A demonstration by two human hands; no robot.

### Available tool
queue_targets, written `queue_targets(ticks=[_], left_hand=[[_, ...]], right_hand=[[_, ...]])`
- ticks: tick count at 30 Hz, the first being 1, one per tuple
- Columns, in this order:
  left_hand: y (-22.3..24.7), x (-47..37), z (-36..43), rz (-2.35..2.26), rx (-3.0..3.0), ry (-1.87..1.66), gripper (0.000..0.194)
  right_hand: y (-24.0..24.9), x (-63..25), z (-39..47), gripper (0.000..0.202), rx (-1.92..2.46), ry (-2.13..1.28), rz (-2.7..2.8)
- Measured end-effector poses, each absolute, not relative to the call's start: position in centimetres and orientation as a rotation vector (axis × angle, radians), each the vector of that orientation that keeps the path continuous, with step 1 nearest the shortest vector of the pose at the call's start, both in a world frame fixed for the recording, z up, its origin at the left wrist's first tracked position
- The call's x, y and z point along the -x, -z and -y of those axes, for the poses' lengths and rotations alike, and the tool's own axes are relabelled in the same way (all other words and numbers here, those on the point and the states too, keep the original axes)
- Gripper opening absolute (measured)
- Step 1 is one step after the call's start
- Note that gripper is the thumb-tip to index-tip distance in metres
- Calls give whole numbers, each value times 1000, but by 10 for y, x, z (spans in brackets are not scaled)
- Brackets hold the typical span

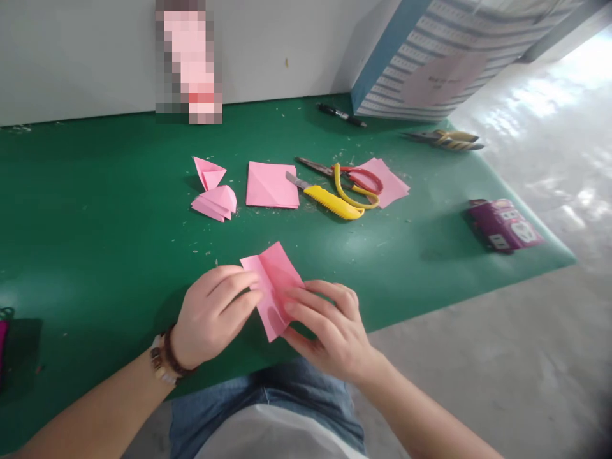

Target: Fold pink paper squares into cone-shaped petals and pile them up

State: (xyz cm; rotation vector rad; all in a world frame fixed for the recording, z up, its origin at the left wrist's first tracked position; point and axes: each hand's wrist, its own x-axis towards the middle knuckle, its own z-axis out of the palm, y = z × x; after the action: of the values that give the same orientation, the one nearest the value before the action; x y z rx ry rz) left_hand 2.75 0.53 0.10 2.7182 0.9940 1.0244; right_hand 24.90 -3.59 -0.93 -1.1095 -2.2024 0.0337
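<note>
A pink sheet of paper (280, 271), creased down its middle and partly opened, is held above the near edge of the green table. My left hand (217, 309) pinches its left side with bent fingers; the thumb is mostly hidden. On the right side, my right hand (329, 322) grips the sheet, fingers on its inner face and thumb underneath. Beyond the hands lies a stack of square pink paper (270, 185) with diagonal creases. Left of that stack are two folded pink pieces, a small pointed one (209, 172) and a layered one (217, 203).
Scissors (356, 182) with red and yellow handles and a yellow utility knife (335, 203) lie by more pink paper (389, 182). Farther off are a black pen (342, 115), pliers (447, 139) and a striped box (425, 64). A purple box (507, 224) sits near the green table's (119, 172) right edge.
</note>
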Motion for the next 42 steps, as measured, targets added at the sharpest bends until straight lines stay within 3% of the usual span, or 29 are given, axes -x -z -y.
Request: queue_targets(ticks=[3, 6, 13, 20, 25, 42], left_hand=[[-2, -28, -2, -990, -2818, -970, 16], [3, -29, -1, -1026, -2876, -800, 19], [18, -24, -5, -942, -2749, -626, 29], [17, -21, -9, -804, -2686, -553, 31], [15, -21, -11, -729, -2722, -532, 29], [10, -26, -7, -799, -2756, -424, 34]], right_hand=[[17, -253, 39, 14, 1131, 177, 2264], [21, -259, 36, 14, 1187, 308, 2296], [22, -268, 28, 7, 1119, 387, 2468], [17, -265, 14, 4, 1205, 16, 2375], [18, -255, 13, 16, 1383, -255, 2225], [23, -238, 21, 11, 1636, -342, 2005]])
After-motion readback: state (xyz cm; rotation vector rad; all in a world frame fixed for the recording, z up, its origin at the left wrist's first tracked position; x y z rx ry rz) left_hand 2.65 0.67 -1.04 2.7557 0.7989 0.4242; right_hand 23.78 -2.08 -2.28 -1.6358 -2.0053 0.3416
